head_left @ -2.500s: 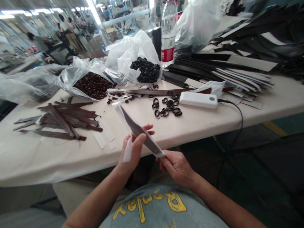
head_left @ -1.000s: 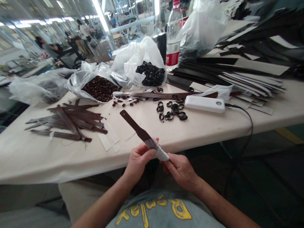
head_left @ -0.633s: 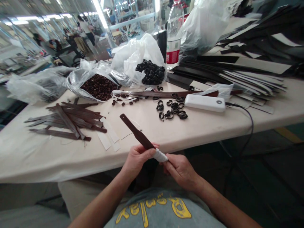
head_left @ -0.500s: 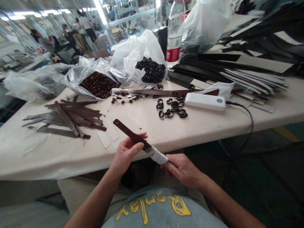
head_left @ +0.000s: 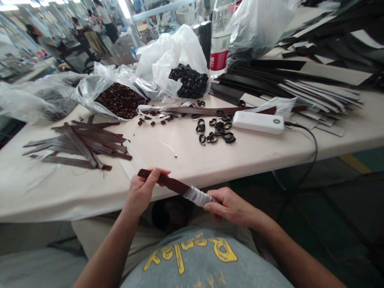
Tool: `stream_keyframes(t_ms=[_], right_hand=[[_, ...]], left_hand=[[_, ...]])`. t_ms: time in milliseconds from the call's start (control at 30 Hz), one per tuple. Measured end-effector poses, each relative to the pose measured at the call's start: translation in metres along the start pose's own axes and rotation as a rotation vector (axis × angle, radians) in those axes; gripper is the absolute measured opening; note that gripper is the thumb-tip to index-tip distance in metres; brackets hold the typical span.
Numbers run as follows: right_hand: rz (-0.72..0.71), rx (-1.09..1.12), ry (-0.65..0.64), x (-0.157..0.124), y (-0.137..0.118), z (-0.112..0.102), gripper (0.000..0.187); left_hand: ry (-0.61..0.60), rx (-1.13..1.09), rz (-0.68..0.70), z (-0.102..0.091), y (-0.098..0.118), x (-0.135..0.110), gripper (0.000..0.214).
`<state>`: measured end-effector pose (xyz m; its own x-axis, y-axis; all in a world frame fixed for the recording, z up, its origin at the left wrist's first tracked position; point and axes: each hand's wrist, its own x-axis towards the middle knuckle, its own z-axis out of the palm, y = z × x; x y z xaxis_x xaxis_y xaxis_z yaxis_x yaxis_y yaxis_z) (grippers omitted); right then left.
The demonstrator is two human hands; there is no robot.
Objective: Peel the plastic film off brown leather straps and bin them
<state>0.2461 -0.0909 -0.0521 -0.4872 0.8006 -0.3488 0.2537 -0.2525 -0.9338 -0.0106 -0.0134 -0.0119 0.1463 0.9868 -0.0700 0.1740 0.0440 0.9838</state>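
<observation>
A dark brown leather strap [head_left: 172,184] stretches between my hands just in front of the table edge. My left hand [head_left: 143,191] pinches its far left end, fingers closed round it. My right hand [head_left: 228,206] is closed on the right end, where crumpled clear plastic wrap [head_left: 196,196] is bunched up around the strap. The strap lies nearly level, tilted slightly down to the right.
On the white table [head_left: 264,156] lie a pile of brown straps [head_left: 79,144], white paper strips [head_left: 129,170], loose black loops [head_left: 214,134], a white power bank [head_left: 258,122] with cable, bags of brown loops [head_left: 118,100] and black loops [head_left: 189,82], a bottle [head_left: 219,38], stacked black sheets [head_left: 303,88].
The plastic sleeve has been pushed down the strap and bunched at my right hand. My left hand slid along the bared strap to its far end, and the strap tipped toward level.
</observation>
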Motion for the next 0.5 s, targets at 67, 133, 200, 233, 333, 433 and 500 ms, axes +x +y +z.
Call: stream_keyframes(t_ms=[67, 133, 200, 233, 333, 433, 500], right_hand=[[0.028, -0.029, -0.005, -0.005, 0.005, -0.008, 0.027], [0.06, -0.076, 0.006, -0.014, 0.013, -0.02, 0.029], [0.098, -0.147, 0.036, -0.024, 0.023, -0.034, 0.032], [0.115, -0.193, 0.055, -0.029, 0.028, -0.041, 0.033], [0.138, -0.314, 0.117, -0.042, 0.031, -0.055, 0.033], [0.059, -0.34, 0.179, -0.042, 0.014, -0.048, 0.023], [-0.042, -0.291, 0.189, -0.033, -0.002, -0.032, 0.023]], left_hand=[[0.056, -0.042, -0.01, -0.008, 0.002, 0.002, 0.033], [0.105, -0.099, -0.028, -0.015, 0.005, 0.003, 0.035], [0.148, -0.142, -0.038, -0.021, 0.007, 0.004, 0.035], [0.162, -0.163, -0.042, -0.022, 0.008, 0.003, 0.035], [0.159, -0.206, -0.072, -0.019, 0.005, -0.001, 0.035], [0.062, -0.207, -0.13, 0.003, 0.0, -0.012, 0.036], [-0.058, -0.183, -0.165, 0.025, -0.002, -0.02, 0.037]])
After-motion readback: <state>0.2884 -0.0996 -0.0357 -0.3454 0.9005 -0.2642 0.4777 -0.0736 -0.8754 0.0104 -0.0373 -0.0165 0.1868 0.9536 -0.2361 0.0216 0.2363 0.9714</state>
